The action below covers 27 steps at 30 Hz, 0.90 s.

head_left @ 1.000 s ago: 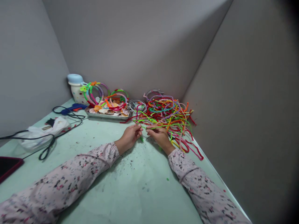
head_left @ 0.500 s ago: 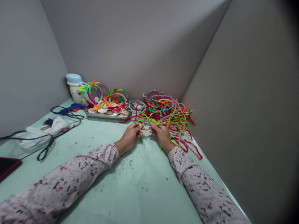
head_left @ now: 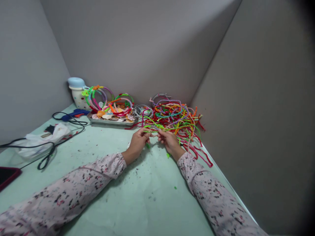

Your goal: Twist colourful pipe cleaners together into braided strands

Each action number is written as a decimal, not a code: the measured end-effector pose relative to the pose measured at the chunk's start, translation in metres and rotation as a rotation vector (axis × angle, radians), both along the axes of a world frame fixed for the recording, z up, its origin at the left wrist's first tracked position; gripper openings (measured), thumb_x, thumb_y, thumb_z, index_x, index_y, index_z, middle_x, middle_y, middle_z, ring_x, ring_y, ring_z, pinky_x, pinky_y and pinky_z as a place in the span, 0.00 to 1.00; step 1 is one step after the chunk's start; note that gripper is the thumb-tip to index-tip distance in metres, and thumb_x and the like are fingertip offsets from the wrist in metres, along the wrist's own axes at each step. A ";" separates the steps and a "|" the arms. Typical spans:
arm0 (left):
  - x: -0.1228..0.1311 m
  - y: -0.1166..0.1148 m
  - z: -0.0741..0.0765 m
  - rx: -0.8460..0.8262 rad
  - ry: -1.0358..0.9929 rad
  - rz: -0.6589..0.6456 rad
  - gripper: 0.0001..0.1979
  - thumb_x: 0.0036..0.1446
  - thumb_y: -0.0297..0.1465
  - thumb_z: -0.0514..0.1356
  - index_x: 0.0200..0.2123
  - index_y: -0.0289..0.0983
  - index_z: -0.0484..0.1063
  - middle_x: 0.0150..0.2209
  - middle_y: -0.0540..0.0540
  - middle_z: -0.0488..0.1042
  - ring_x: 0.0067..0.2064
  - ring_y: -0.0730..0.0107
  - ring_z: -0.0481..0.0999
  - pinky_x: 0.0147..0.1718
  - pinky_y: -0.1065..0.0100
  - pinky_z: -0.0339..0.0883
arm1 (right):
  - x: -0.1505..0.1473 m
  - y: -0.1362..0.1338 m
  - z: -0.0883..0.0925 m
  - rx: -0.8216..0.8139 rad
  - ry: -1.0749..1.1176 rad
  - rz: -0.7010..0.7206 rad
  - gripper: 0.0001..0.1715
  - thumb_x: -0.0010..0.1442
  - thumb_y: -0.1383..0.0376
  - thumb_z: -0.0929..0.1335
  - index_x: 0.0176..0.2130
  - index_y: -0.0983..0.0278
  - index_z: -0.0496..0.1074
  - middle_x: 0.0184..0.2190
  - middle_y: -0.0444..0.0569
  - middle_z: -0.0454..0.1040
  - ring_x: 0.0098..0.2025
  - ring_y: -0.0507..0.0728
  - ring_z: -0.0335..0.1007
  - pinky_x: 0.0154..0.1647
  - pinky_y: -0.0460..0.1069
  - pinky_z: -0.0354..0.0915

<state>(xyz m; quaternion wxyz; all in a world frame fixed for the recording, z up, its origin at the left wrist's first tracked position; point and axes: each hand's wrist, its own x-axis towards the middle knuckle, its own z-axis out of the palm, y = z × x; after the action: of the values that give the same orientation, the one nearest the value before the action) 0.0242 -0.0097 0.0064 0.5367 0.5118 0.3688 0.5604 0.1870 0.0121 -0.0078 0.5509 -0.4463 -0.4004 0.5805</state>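
Observation:
Both hands meet in front of a heap of colourful pipe cleaners (head_left: 172,114). Thumb and fingers of my left hand (head_left: 138,143) are pinched on a green pipe cleaner (head_left: 153,132). My right hand (head_left: 171,143), a short gap away, pinches the same strand from the other side. Just what else lies between the fingertips is too small to make out. Small green scraps (head_left: 168,155) lie on the table below the hands.
A metal tray (head_left: 112,122) of shells and wrapped hoops stands behind, beside a coil of wire (head_left: 142,110). Farther left are a blue-lidded bottle (head_left: 80,95), black cables (head_left: 45,162), a white plastic bag (head_left: 36,144) and a red-edged phone (head_left: 10,177). Walls border the table (head_left: 147,203).
Both hands stay close together on the green strand, with a slight shift of the fingers. A long green end that stretched right past my right hand is no longer visible there.

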 end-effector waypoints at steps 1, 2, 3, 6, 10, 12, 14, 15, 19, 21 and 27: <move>0.000 -0.001 0.000 0.021 0.019 0.002 0.12 0.51 0.37 0.64 0.34 0.35 0.71 0.28 0.50 0.73 0.22 0.79 0.66 0.21 0.75 0.57 | 0.000 0.000 0.001 -0.002 0.003 0.002 0.16 0.47 0.57 0.76 0.25 0.67 0.72 0.22 0.47 0.75 0.20 0.47 0.66 0.14 0.40 0.56; 0.000 -0.001 0.000 0.034 0.034 0.004 0.12 0.51 0.37 0.63 0.34 0.35 0.71 0.28 0.50 0.73 0.22 0.79 0.66 0.21 0.75 0.57 | 0.000 -0.001 0.002 -0.004 0.001 0.005 0.16 0.46 0.58 0.76 0.25 0.67 0.72 0.22 0.47 0.75 0.20 0.47 0.66 0.14 0.40 0.56; 0.000 -0.001 0.000 0.040 0.045 0.008 0.12 0.52 0.38 0.63 0.34 0.35 0.71 0.28 0.50 0.73 0.22 0.79 0.66 0.21 0.75 0.57 | 0.001 -0.001 0.002 -0.004 -0.005 0.009 0.16 0.46 0.58 0.76 0.25 0.67 0.72 0.22 0.47 0.75 0.20 0.47 0.66 0.14 0.40 0.56; -0.001 -0.001 -0.002 0.020 0.064 0.018 0.13 0.53 0.40 0.62 0.32 0.35 0.70 0.29 0.50 0.73 0.22 0.80 0.65 0.21 0.75 0.57 | 0.000 -0.003 0.002 0.010 -0.038 0.013 0.17 0.46 0.57 0.76 0.24 0.67 0.72 0.21 0.46 0.74 0.20 0.47 0.66 0.15 0.40 0.55; -0.003 0.004 -0.007 -0.048 0.053 0.038 0.14 0.52 0.40 0.63 0.30 0.34 0.69 0.27 0.51 0.72 0.20 0.81 0.64 0.19 0.75 0.56 | -0.002 -0.004 -0.003 0.052 -0.066 0.006 0.19 0.45 0.54 0.76 0.26 0.66 0.72 0.22 0.45 0.74 0.20 0.47 0.65 0.16 0.41 0.55; -0.005 0.007 -0.009 -0.076 0.038 0.045 0.14 0.51 0.39 0.63 0.31 0.34 0.69 0.27 0.51 0.71 0.20 0.81 0.64 0.19 0.76 0.55 | -0.003 -0.004 -0.006 0.062 -0.085 0.001 0.20 0.44 0.54 0.76 0.27 0.66 0.72 0.22 0.44 0.73 0.20 0.47 0.64 0.17 0.42 0.56; -0.006 0.009 -0.011 -0.096 0.017 0.046 0.14 0.50 0.39 0.64 0.33 0.34 0.69 0.27 0.51 0.71 0.19 0.82 0.64 0.18 0.76 0.53 | -0.003 -0.003 -0.009 0.063 -0.097 0.001 0.20 0.44 0.53 0.76 0.27 0.66 0.72 0.21 0.43 0.72 0.20 0.47 0.64 0.18 0.43 0.56; -0.006 0.010 -0.012 -0.106 0.008 0.043 0.14 0.50 0.39 0.64 0.33 0.34 0.69 0.28 0.51 0.71 0.19 0.82 0.64 0.18 0.77 0.54 | -0.003 -0.003 -0.009 0.063 -0.096 0.003 0.20 0.45 0.53 0.76 0.27 0.66 0.72 0.21 0.43 0.72 0.20 0.47 0.64 0.18 0.43 0.56; -0.007 0.011 -0.013 -0.158 0.002 0.038 0.14 0.48 0.37 0.65 0.32 0.33 0.69 0.31 0.47 0.74 0.20 0.82 0.66 0.18 0.76 0.55 | -0.001 -0.003 -0.010 0.105 -0.099 0.036 0.20 0.47 0.52 0.75 0.30 0.66 0.73 0.25 0.44 0.74 0.21 0.47 0.64 0.20 0.43 0.56; -0.007 0.011 -0.012 -0.173 0.001 0.030 0.14 0.48 0.37 0.64 0.32 0.32 0.69 0.31 0.46 0.74 0.20 0.81 0.66 0.18 0.76 0.55 | -0.001 -0.004 -0.011 0.142 -0.135 0.072 0.20 0.47 0.54 0.75 0.35 0.65 0.75 0.28 0.45 0.75 0.22 0.47 0.64 0.21 0.43 0.56; -0.006 0.011 -0.012 -0.162 0.012 -0.022 0.14 0.48 0.38 0.65 0.31 0.32 0.69 0.29 0.48 0.73 0.20 0.82 0.65 0.18 0.77 0.54 | -0.001 -0.003 -0.013 0.171 -0.146 0.074 0.19 0.49 0.53 0.74 0.33 0.65 0.75 0.28 0.46 0.75 0.22 0.47 0.63 0.21 0.43 0.56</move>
<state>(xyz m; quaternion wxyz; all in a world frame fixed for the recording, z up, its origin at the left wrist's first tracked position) 0.0180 0.0010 -0.0054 0.5804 0.4739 0.4106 0.5196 0.1862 0.0090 -0.0208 0.5348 -0.4237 -0.5036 0.5300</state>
